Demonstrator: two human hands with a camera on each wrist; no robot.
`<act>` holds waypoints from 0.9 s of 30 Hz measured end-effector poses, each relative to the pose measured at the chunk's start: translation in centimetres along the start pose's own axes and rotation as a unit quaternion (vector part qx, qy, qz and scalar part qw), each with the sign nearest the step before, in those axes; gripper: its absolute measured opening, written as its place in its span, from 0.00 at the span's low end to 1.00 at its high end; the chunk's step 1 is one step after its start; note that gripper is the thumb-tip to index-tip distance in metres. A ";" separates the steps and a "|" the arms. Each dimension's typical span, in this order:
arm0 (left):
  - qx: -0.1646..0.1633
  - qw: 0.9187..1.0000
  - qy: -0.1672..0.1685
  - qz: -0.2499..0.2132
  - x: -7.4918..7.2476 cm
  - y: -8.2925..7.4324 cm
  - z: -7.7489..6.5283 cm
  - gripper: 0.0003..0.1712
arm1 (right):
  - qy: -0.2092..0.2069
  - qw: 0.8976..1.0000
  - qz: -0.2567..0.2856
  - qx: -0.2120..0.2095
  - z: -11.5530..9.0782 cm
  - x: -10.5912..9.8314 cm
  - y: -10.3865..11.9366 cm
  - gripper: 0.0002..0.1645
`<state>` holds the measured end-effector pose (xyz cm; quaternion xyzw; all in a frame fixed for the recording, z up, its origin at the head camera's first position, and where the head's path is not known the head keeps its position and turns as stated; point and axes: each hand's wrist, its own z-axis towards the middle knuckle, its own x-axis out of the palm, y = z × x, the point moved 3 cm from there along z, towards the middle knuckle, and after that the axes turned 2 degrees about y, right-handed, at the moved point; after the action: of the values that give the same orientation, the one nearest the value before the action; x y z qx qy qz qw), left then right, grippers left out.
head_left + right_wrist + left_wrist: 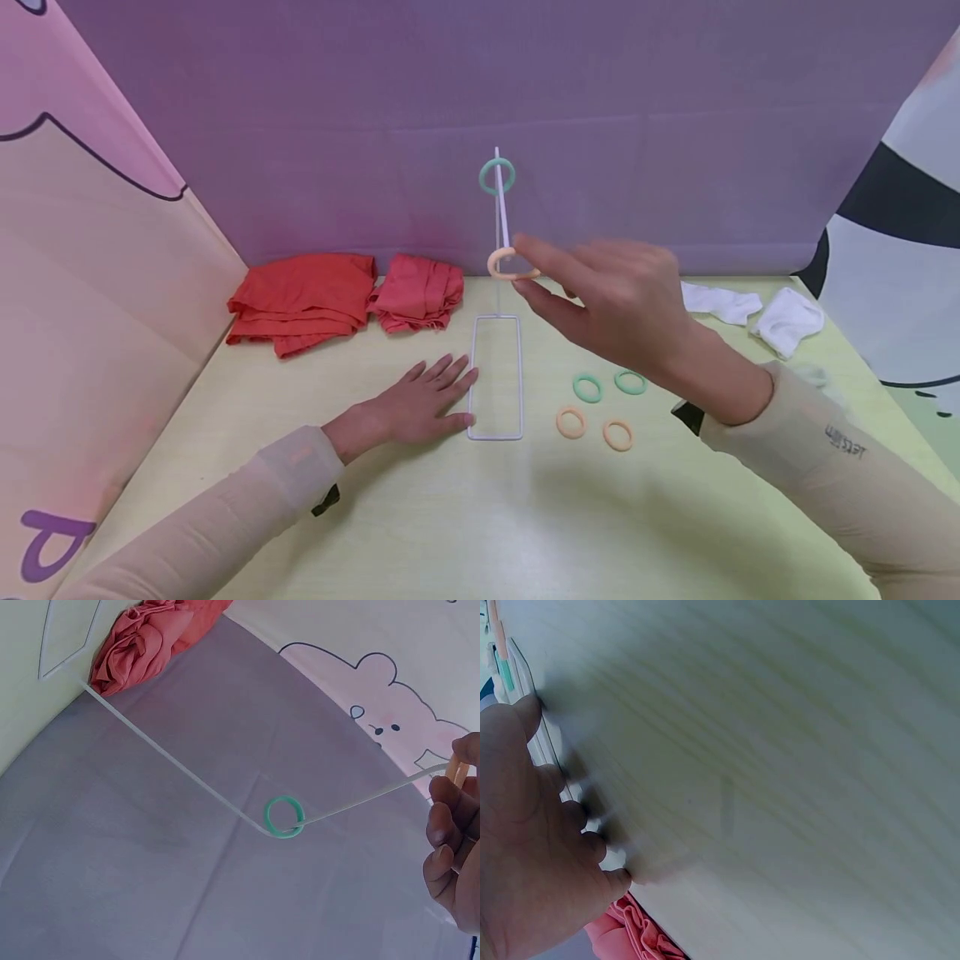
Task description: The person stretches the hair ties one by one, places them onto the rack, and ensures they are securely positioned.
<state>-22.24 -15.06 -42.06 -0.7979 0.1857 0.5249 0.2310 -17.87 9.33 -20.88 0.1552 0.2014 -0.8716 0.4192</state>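
A thin white wire stand has a rectangular base (520,375) on the table and a raised arm (503,218) pointing toward me. One green ring (482,177) hangs at the arm's far bend. My right hand (630,300) pinches an orange ring (491,265) between thumb and index finger at the arm's near end; in the right wrist view the wire meets this orange ring (454,771) at the fingertips. Flat on the table, my left hand (416,404) has its fingers spread, the tips touching the base's left side.
Two green rings (576,388) and two orange rings (558,423) lie right of the base. Folded red cloth (300,292) and a smaller pinkish-red cloth (420,292) sit back left. White socks (787,321) lie back right. A purple backdrop (300,125) rises behind the table.
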 end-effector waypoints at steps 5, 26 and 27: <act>0.001 1.000 0.000 -0.003 0.0 -0.1 -0.1 0.46 | -0.005 1.000 -0.025 -0.003 0.2 1.2 -1.0 0.14; 0.009 1.000 -0.006 -0.009 -0.3 -0.3 -0.3 0.45 | 0.025 0.995 -0.084 0.043 0.7 5.7 -5.1 0.12; 0.008 1.000 -0.005 -0.008 -0.3 -0.3 -0.3 0.45 | 0.027 0.995 -0.087 0.046 0.8 5.8 -5.2 0.12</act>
<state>-21.96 -14.95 -41.58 -0.7948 0.1824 0.5255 0.2428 -25.58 8.03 -21.63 0.1795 0.1853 -0.9084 0.3290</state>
